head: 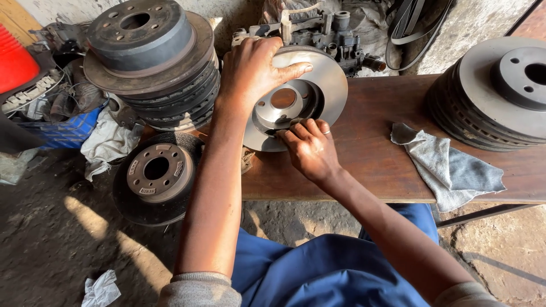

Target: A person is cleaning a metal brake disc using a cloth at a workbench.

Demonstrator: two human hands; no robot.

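Note:
A shiny grey brake disc [330, 85] stands tilted on the brown wooden bench [375, 153], its hub facing me. My left hand [253, 68] lies over the disc's upper left rim and holds it up. My right hand [310, 149] is at the lower edge of the hub, fingers curled and pressed against the metal. Whether something small is pinched in those fingers cannot be made out. A ring shows on one finger of the right hand.
A stack of worn brake discs [153, 62] rises at the left. Another disc [156, 176] lies on the dirt floor below. More discs [500, 91] are stacked on the bench's right end, with a grey rag [449, 170] beside them. A metal engine part [330, 34] sits behind.

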